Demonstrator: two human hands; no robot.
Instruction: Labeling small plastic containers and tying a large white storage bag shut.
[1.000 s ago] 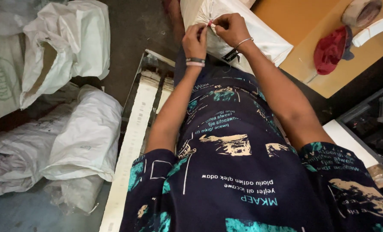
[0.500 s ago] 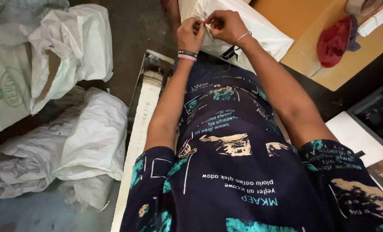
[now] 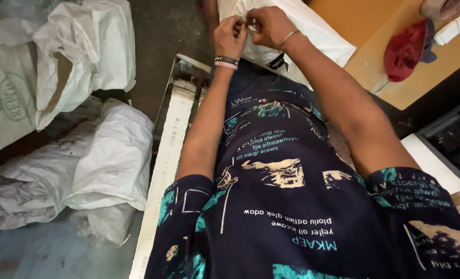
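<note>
Both hands meet at the top edge of a white bag (image 3: 302,36) that lies beyond the person's lap, against the orange table (image 3: 436,67). The left hand (image 3: 230,36) pinches the bag's edge with fingertips drawn together; the right hand (image 3: 268,26) does the same just beside it, so the two sets of fingers nearly touch, clamped on a small bit of the material or perhaps a thread, too small to tell which. The bag looks like thin woven plastic: light for its size, soft and floppy, probably a little slick, so it would crumple rather than hold shape. The folded or hemmed edge, where the hands are now, seems the surest place to grip, since the flat face offers little purchase. On the table, right of the bag, lies a red cloth (image 3: 405,49). Left of the bag, well apart on the dark floor, slump several white sacks (image 3: 111,160). Below the bag, beside the left forearm, a pale strip (image 3: 170,150) runs along a metal frame.
</note>
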